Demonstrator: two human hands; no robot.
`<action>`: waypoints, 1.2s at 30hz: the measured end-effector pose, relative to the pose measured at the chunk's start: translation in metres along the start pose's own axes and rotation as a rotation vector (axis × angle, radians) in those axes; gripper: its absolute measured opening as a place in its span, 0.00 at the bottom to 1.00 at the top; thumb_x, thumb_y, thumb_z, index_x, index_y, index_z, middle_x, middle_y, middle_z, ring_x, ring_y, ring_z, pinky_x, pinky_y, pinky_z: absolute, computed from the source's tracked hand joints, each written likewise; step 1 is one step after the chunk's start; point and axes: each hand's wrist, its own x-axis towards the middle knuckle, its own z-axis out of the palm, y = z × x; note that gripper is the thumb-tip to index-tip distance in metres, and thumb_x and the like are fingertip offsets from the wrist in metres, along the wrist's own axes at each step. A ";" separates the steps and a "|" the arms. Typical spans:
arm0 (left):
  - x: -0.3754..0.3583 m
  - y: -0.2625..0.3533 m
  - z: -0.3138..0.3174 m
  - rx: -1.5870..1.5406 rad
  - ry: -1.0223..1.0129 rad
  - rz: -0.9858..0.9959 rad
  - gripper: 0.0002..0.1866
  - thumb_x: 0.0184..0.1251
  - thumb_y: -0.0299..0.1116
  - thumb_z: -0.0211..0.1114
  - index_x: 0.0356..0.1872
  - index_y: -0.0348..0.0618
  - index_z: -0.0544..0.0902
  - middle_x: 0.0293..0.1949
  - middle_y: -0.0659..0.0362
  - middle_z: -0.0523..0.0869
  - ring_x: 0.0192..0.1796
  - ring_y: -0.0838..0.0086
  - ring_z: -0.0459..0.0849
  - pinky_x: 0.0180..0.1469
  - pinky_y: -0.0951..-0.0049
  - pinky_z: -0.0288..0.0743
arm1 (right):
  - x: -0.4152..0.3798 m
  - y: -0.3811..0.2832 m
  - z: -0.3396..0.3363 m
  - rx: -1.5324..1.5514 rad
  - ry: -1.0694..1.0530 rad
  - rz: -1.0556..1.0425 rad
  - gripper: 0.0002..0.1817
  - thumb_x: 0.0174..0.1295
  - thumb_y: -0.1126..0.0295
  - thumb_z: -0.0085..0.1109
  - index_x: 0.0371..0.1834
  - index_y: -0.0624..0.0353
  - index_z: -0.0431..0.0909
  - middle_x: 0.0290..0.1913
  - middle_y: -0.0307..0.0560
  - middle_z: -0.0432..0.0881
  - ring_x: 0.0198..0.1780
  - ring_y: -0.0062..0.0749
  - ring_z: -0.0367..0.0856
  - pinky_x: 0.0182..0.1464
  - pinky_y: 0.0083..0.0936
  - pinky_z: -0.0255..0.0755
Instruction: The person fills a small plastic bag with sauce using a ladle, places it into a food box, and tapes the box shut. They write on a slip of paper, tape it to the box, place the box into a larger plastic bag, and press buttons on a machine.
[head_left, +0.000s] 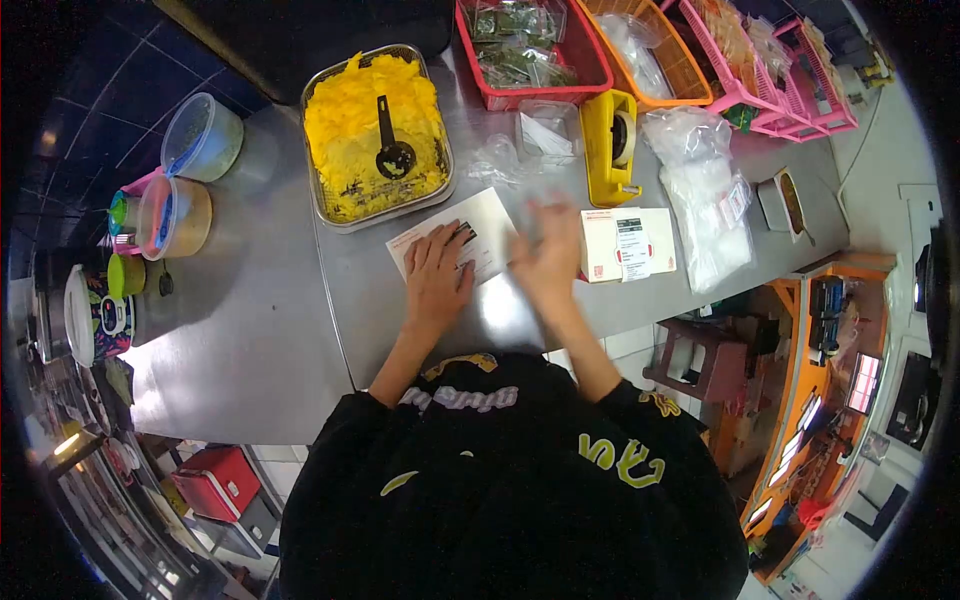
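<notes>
My left hand (438, 265) lies flat with its fingers spread on a white cardboard food box (490, 218), which sits at an angle on the steel table. Red print and a dark label show partly beneath the fingers. Between that box and a second one, my right hand (548, 252) is smeared by motion, so its fingers cannot be made out. The second white box (600, 245) bears a white paper label (632, 248) over its top and front. Behind it stands a yellow tape dispenser (603, 150) with a roll of tape.
A metal tray (335, 222) of yellow rice with a black ladle (388, 140) stands behind my left hand. Red (545, 97) and orange (685, 100) baskets hold packets. Plastic bags (705, 210) lie to the right. Clear tubs (205, 140) stand at the left.
</notes>
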 end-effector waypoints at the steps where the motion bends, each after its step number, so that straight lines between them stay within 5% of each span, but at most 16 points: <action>1: 0.001 0.000 0.000 -0.013 -0.017 -0.009 0.26 0.58 0.30 0.60 0.60 0.43 0.69 0.59 0.54 0.73 0.62 0.60 0.69 0.66 0.56 0.54 | 0.007 0.026 -0.005 0.051 0.025 0.273 0.18 0.50 0.70 0.61 0.47 0.59 0.75 0.53 0.58 0.71 0.52 0.50 0.71 0.53 0.43 0.67; 2: 0.002 -0.001 0.000 -0.015 -0.020 -0.014 0.26 0.58 0.30 0.60 0.60 0.43 0.69 0.59 0.54 0.73 0.62 0.60 0.69 0.66 0.56 0.54 | 0.025 0.052 -0.017 -0.214 0.335 0.099 0.17 0.53 0.68 0.60 0.46 0.61 0.75 0.51 0.60 0.72 0.52 0.51 0.70 0.56 0.42 0.63; 4: 0.005 -0.007 0.001 -0.020 -0.063 0.001 0.28 0.60 0.31 0.58 0.63 0.43 0.65 0.61 0.54 0.71 0.65 0.61 0.67 0.68 0.56 0.51 | 0.050 0.103 -0.050 -0.202 0.315 0.263 0.20 0.57 0.63 0.58 0.48 0.65 0.74 0.49 0.63 0.74 0.51 0.57 0.70 0.55 0.41 0.63; 6: 0.012 -0.014 0.002 -0.050 -0.089 -0.006 0.29 0.60 0.32 0.58 0.64 0.43 0.64 0.62 0.55 0.71 0.66 0.61 0.66 0.68 0.54 0.50 | 0.058 0.170 -0.056 -0.107 -0.057 0.618 0.20 0.59 0.57 0.57 0.42 0.67 0.78 0.41 0.60 0.80 0.43 0.50 0.76 0.47 0.40 0.68; 7: 0.015 -0.018 0.002 -0.077 -0.109 -0.013 0.30 0.60 0.32 0.58 0.65 0.43 0.62 0.62 0.55 0.71 0.67 0.61 0.65 0.69 0.53 0.49 | 0.064 0.177 -0.059 -0.107 -0.058 0.618 0.20 0.59 0.57 0.57 0.42 0.67 0.78 0.41 0.60 0.80 0.43 0.50 0.76 0.47 0.40 0.68; 9: 0.020 -0.026 0.003 -0.077 -0.135 0.001 0.30 0.60 0.32 0.58 0.65 0.42 0.62 0.62 0.54 0.71 0.67 0.61 0.65 0.69 0.53 0.49 | 0.072 0.181 -0.062 0.124 -0.207 0.883 0.23 0.60 0.48 0.55 0.36 0.60 0.82 0.36 0.46 0.82 0.42 0.35 0.78 0.41 0.37 0.72; 12: 0.019 -0.027 0.001 -0.072 -0.151 0.062 0.31 0.60 0.32 0.59 0.65 0.42 0.62 0.63 0.52 0.70 0.67 0.60 0.65 0.69 0.52 0.48 | 0.078 0.172 -0.067 0.261 -0.276 0.939 0.22 0.59 0.49 0.58 0.38 0.59 0.82 0.37 0.42 0.82 0.43 0.28 0.76 0.43 0.34 0.72; 19: 0.018 -0.017 -0.007 -0.017 -0.177 0.035 0.37 0.56 0.35 0.65 0.67 0.42 0.59 0.60 0.54 0.72 0.65 0.57 0.62 0.67 0.51 0.46 | 0.081 0.156 -0.070 0.598 -0.369 0.954 0.14 0.58 0.60 0.61 0.40 0.57 0.82 0.41 0.44 0.81 0.47 0.29 0.75 0.50 0.29 0.67; 21: 0.019 -0.019 -0.006 -0.030 -0.157 0.033 0.38 0.55 0.36 0.65 0.67 0.42 0.58 0.60 0.55 0.71 0.64 0.58 0.63 0.66 0.50 0.46 | 0.069 0.144 -0.077 0.944 -0.055 0.976 0.09 0.56 0.67 0.62 0.34 0.59 0.83 0.43 0.46 0.81 0.50 0.30 0.75 0.52 0.27 0.65; 22: 0.017 -0.020 -0.006 -0.044 -0.145 0.031 0.40 0.54 0.36 0.66 0.67 0.42 0.57 0.60 0.57 0.70 0.63 0.58 0.63 0.66 0.49 0.46 | 0.061 0.145 -0.073 0.945 -0.063 0.977 0.09 0.56 0.67 0.62 0.34 0.59 0.83 0.43 0.46 0.81 0.50 0.30 0.75 0.52 0.27 0.65; 25: 0.019 -0.019 -0.006 -0.058 -0.139 0.042 0.41 0.53 0.36 0.67 0.68 0.43 0.56 0.63 0.58 0.67 0.63 0.59 0.64 0.65 0.48 0.46 | 0.023 0.165 -0.055 0.419 0.028 0.632 0.10 0.47 0.73 0.65 0.32 0.67 0.81 0.37 0.52 0.81 0.41 0.34 0.80 0.44 0.26 0.71; 28: 0.020 -0.015 -0.010 -0.044 -0.158 0.021 0.41 0.52 0.36 0.68 0.67 0.43 0.57 0.63 0.58 0.67 0.63 0.60 0.64 0.65 0.48 0.46 | 0.022 0.173 -0.051 -0.002 0.025 0.595 0.08 0.49 0.72 0.65 0.28 0.67 0.80 0.28 0.50 0.82 0.32 0.32 0.80 0.38 0.26 0.73; 32: 0.020 -0.016 -0.011 -0.013 -0.144 0.031 0.42 0.51 0.37 0.68 0.67 0.43 0.57 0.63 0.59 0.67 0.63 0.62 0.64 0.64 0.50 0.47 | 0.029 0.151 -0.073 0.062 0.033 0.631 0.04 0.52 0.74 0.63 0.27 0.63 0.80 0.24 0.47 0.81 0.26 0.27 0.79 0.32 0.25 0.72; 35: 0.017 -0.017 -0.010 0.005 -0.159 0.049 0.42 0.50 0.38 0.69 0.67 0.42 0.58 0.64 0.60 0.66 0.63 0.63 0.65 0.63 0.51 0.48 | 0.041 0.092 -0.074 0.305 -0.129 0.405 0.02 0.56 0.77 0.60 0.29 0.65 0.80 0.24 0.45 0.81 0.26 0.24 0.78 0.31 0.22 0.71; 36: 0.016 -0.016 -0.010 0.009 -0.153 0.049 0.43 0.50 0.39 0.69 0.67 0.43 0.57 0.64 0.60 0.67 0.63 0.63 0.65 0.63 0.52 0.48 | 0.041 0.095 -0.059 0.381 -0.342 0.262 0.03 0.57 0.77 0.60 0.30 0.66 0.79 0.27 0.42 0.82 0.28 0.21 0.77 0.32 0.20 0.72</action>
